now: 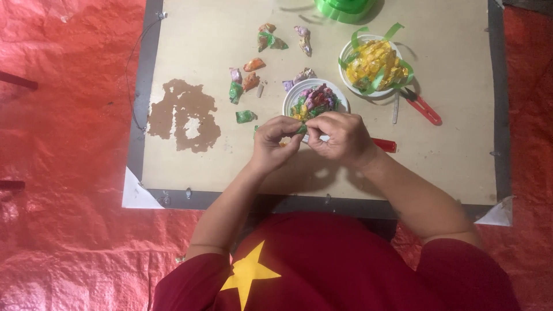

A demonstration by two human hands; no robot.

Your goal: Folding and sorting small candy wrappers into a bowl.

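We see a red tarpaulin (69, 115) spread over the floor, and on it a low beige board serving as the counter (449, 155), with a brown patch (183, 115) where the surface has worn away. At the far edge sits part of a green plastic thing (344, 8). Nearer, a white bowl (347, 56) holds yellow wrapped pieces with green ribbon strips, and beside it lie small red-handled scissors (423, 107). A second white bowl (294, 95) of mixed coloured wrapped sweets stands just beyond our hands. Loose sweets (249, 78) lie scattered to its left. Our left hand (275, 141) and right hand (340, 135) meet in front of that bowl, fingers curled and pinched together on a small green wrapper (302, 129) between them, just above the counter.
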